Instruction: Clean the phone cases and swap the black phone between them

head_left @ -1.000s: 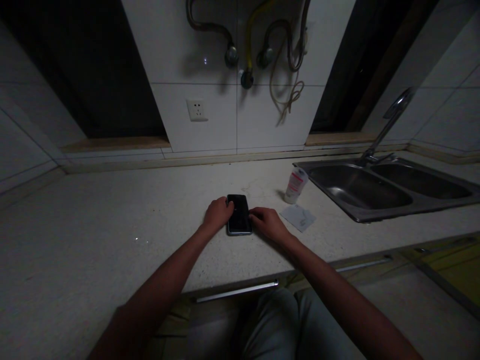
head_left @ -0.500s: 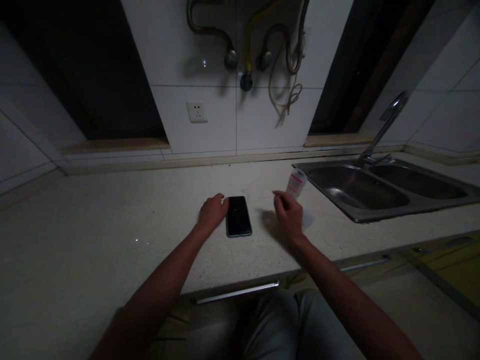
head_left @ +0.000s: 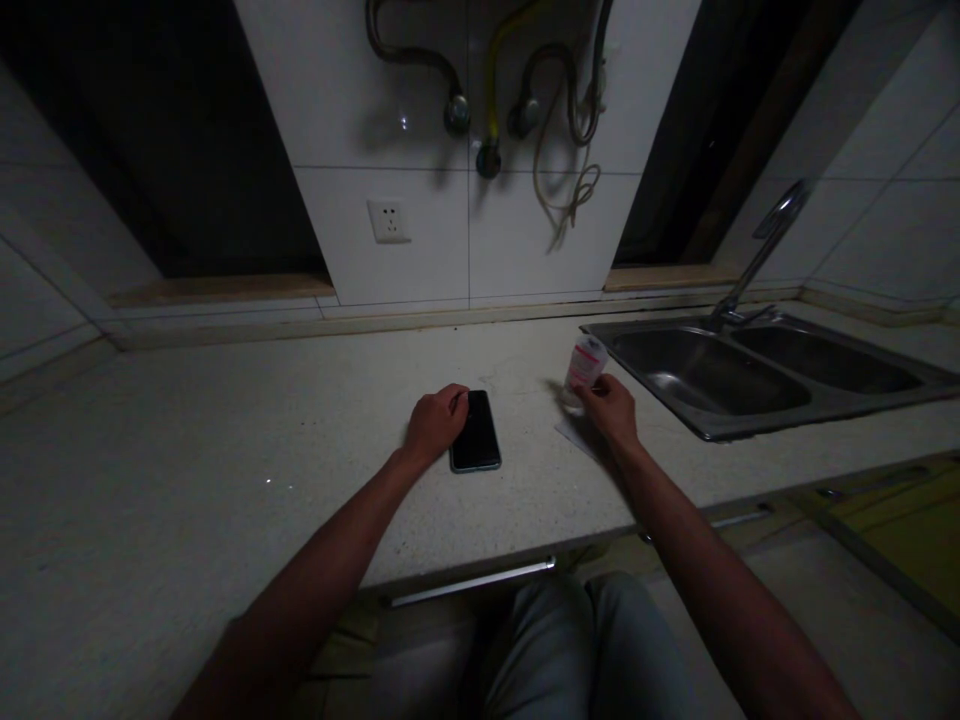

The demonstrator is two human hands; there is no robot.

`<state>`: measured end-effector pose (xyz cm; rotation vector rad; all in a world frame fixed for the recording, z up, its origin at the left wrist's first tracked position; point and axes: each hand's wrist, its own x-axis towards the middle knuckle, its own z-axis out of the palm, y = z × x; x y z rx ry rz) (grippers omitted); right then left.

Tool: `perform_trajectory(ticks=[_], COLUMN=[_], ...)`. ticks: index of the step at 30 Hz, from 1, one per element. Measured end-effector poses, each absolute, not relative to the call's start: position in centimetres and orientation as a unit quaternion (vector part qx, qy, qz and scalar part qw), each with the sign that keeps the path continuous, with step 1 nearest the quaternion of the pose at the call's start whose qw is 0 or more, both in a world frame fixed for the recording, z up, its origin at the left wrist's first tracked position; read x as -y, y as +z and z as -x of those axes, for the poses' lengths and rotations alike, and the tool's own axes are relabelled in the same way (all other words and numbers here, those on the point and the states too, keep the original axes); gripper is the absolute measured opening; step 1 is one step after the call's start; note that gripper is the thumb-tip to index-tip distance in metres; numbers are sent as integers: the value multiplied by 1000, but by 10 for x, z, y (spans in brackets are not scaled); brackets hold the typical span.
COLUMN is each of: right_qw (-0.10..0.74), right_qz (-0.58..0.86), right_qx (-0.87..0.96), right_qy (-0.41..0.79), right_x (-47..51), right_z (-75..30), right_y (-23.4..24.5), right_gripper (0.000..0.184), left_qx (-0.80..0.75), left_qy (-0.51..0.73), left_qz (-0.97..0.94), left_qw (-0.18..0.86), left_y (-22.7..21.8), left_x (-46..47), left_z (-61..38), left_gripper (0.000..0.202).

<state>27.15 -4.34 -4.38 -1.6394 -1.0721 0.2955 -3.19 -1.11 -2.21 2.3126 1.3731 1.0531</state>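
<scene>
A black phone point(head_left: 477, 434) lies flat on the pale countertop point(head_left: 225, 430), screen dark. My left hand point(head_left: 435, 424) rests at the phone's left edge, fingers curled against its top corner. My right hand point(head_left: 611, 408) is further right, fingers closed around the base of a small white bottle point(head_left: 585, 363) with a red label, which stands near the sink. A thin grey cloth or sheet point(head_left: 574, 435) lies under my right wrist, mostly hidden.
A steel double sink point(head_left: 757, 372) with a tap point(head_left: 757, 255) fills the right side. Hoses and pipe fittings point(head_left: 517, 110) hang on the tiled wall above a wall socket point(head_left: 388, 221). A drawer handle point(head_left: 472, 583) runs below the counter's front edge.
My right hand left the phone's right side, lifted, and moved right to the small bottle. My left hand stayed at the phone's left edge. The phone has not moved.
</scene>
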Motion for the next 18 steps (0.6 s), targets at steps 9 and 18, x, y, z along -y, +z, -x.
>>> perform_trajectory(ticks=[9, 18], right_qw=[681, 606], right_qz=[492, 381], right_qx=[405, 401], right_qy=[361, 572], right_x=[47, 65], right_z=[-238, -206], right_y=[-33, -25], right_gripper=[36, 42], left_qx=[-394, -349], left_qy=[401, 356], left_qz=[-820, -843], left_qw=[104, 204], left_y=[-23, -21], left_x=[25, 42], left_z=[20, 7], left_gripper=[27, 57])
